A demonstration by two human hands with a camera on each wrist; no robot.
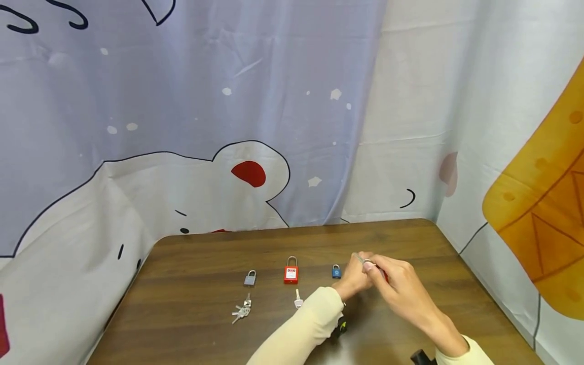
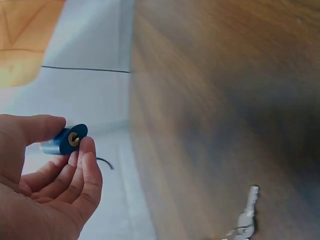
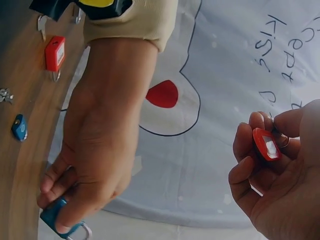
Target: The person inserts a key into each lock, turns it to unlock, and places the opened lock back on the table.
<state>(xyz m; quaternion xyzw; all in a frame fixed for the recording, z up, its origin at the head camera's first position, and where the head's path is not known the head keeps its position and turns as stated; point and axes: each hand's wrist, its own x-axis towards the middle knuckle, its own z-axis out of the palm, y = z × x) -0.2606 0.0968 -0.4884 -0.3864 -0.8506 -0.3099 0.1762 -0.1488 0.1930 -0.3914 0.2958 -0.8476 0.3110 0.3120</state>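
A glossy teal padlock with a round brass-coloured keyhole (image 2: 67, 141) was pinched between thumb and fingers by the left hand (image 3: 97, 160), clear of the brown wood-grained bench (image 1: 196, 263). A red padlock with a white label (image 3: 267, 145) was held in the curled fingers of the right hand (image 1: 401, 286); the two held locks were not touching. A drop of the teal padlock was judged the likeliest mishap, since its smooth, rounded body was gripped mainly near the fingertips and could be rolled loose by a slackened pinch. A knock between the locks could also be caused by the nearness of the hands. In the left wrist view, the teal padlock's keyhole end was pointed right, its long axis tilted slightly off level; in the right wrist view, its shackle was directed down and right. The held red padlock's label was turned towards the right wrist camera and its body was slanted, but its keyhole could not be seen. Farther out, a small blue padlock (image 1: 336, 272) was set near the left hand, then a second red padlock (image 1: 291, 274) above a single silver key (image 1: 298, 300), and a grey metal padlock (image 1: 249, 279) above a bunch of silver keys (image 1: 243, 310).
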